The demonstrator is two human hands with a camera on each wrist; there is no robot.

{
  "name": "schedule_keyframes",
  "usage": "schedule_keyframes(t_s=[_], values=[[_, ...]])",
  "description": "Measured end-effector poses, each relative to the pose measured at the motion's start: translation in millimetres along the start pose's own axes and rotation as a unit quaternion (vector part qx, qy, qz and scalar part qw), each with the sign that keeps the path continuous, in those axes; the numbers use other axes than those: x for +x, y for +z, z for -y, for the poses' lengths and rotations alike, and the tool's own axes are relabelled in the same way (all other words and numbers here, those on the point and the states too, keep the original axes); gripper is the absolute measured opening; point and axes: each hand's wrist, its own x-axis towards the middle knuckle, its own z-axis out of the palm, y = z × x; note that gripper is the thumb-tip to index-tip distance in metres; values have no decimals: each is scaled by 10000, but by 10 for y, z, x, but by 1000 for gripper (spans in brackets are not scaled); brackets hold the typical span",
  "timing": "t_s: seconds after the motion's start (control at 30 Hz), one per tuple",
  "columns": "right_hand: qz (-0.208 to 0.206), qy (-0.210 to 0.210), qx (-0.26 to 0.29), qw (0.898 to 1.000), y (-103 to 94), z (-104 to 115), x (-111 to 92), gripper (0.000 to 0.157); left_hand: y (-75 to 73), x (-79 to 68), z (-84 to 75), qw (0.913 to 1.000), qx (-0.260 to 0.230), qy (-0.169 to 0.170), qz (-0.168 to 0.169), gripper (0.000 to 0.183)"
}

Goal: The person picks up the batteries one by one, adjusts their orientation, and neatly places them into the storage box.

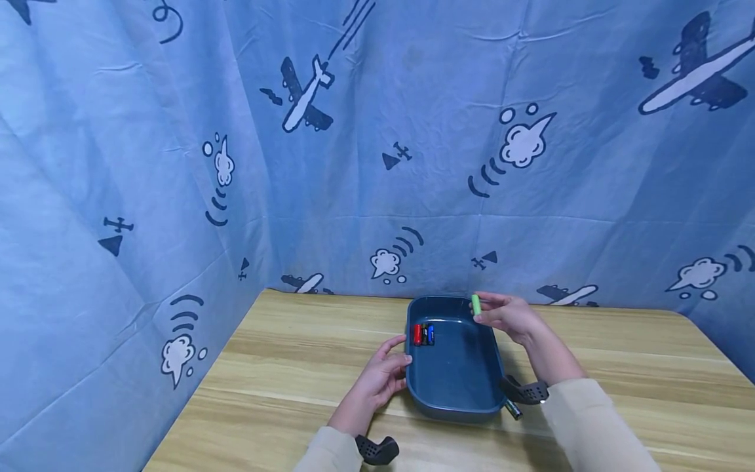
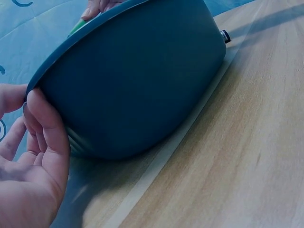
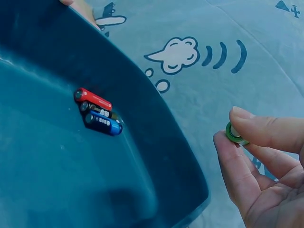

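Note:
A dark blue rectangular plastic basin (image 1: 454, 411) stands on the table. My left hand (image 1: 386, 375) grips its left rim, the thumb against the outer wall in the left wrist view. Between thumb and fingers my right hand (image 1: 510, 316) pinches a light green battery (image 1: 476, 305), held over the basin's far right corner. Inside the basin, by the left wall, a red battery (image 3: 95, 99), a black battery (image 3: 90, 107) and a blue battery (image 3: 103, 123) lie side by side.
A dark battery (image 1: 513, 410) lies on the wooden table (image 1: 283, 367) just outside the basin's near right corner, below my right wrist. A blue curtain (image 1: 425, 196) printed with planes and clouds hangs behind the table and along its left.

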Motion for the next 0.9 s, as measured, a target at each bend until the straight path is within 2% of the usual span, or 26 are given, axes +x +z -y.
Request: schedule_keyframes(t_s=[0.2,0.6,0.9], values=[[104,-61,141,9998,35,-23,39,67,4,0,3,10000,-3,-9,-30,51],[-85,184,226,9995,166,-26,130,66,1,-1,5,10000,-20,-5,21,52],[66,131,318,9994,254,-67,214,68,-4,-5,9,10000,-1,39,45,52]])
